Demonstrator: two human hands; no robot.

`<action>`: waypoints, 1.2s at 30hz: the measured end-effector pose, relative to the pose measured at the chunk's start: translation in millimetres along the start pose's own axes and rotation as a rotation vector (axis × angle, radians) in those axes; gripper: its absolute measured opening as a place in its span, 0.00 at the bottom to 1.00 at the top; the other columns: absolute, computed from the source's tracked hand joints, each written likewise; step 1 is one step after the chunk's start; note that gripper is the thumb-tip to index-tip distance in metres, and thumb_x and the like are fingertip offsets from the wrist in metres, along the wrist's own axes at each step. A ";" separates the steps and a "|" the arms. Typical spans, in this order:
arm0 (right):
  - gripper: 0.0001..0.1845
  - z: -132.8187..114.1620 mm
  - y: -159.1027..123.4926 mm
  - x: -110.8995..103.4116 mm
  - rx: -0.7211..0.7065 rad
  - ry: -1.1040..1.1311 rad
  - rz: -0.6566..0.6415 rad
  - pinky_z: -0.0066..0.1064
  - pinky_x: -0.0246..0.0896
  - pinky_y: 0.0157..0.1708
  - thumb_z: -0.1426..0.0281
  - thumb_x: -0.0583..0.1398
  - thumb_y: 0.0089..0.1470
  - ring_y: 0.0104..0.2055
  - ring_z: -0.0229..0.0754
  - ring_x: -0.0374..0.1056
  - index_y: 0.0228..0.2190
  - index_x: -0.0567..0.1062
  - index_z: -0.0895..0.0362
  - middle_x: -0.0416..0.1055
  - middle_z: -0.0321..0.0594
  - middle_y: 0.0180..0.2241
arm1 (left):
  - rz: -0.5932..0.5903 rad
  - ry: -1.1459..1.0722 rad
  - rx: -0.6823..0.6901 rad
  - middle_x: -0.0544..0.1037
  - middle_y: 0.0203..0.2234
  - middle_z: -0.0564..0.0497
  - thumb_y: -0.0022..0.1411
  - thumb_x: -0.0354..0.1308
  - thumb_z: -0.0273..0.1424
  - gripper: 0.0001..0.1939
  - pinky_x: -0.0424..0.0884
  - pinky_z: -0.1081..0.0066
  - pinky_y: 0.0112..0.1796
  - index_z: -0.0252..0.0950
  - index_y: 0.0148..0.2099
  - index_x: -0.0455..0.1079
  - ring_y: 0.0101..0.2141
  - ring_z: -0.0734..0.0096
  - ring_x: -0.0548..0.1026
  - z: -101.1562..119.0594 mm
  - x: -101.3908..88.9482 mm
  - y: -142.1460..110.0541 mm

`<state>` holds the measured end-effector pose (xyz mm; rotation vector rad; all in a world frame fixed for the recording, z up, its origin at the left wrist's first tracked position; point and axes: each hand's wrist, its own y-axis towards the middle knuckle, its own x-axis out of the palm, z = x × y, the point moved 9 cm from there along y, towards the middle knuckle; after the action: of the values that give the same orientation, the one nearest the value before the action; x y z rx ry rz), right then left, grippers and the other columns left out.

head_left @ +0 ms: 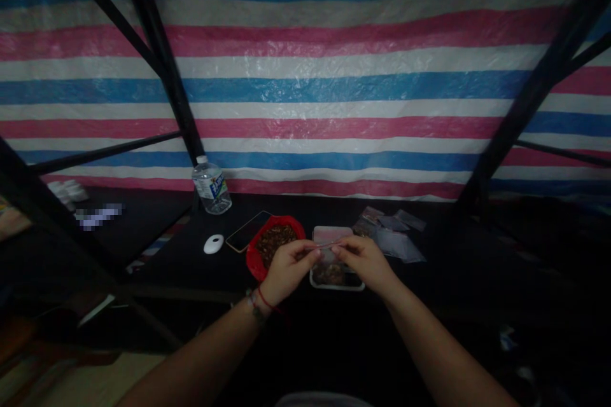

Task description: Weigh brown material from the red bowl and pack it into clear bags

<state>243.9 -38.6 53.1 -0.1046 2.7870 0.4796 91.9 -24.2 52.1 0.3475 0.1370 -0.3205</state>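
My left hand [285, 270] and my right hand [363, 261] are both pinched on the ends of a small clear plastic bag [327, 244], held level between them above the dark table. Under the bag sits a clear rectangular tray [316, 234] with brown bits in it. A red bowl [254, 255] full of brown pieces lies just left of the tray, partly behind my left hand. A red cord is tied round my left wrist.
A pile of small clear bags [396, 235] lies right of the tray. A phone [247, 231], a white oval object [213, 243] and a water bottle [210, 185] stand to the left. Black metal posts [162, 57] rise at both sides before a striped tarp [334, 76].
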 end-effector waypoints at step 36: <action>0.06 5.7 -9.3 34.6 0.040 -0.077 -0.051 0.27 0.61 0.27 0.68 0.62 0.46 0.27 0.38 0.69 0.25 0.77 0.58 0.75 0.37 0.24 | 0.025 0.028 -0.032 0.80 0.27 0.47 0.54 0.62 0.37 0.11 0.70 0.72 0.32 0.33 0.33 0.77 0.29 0.67 0.75 -30.2 -4.2 -21.9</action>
<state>213.9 -46.2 34.1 -0.1448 2.7096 0.4062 78.4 -31.9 17.9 0.3215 0.1655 -0.2888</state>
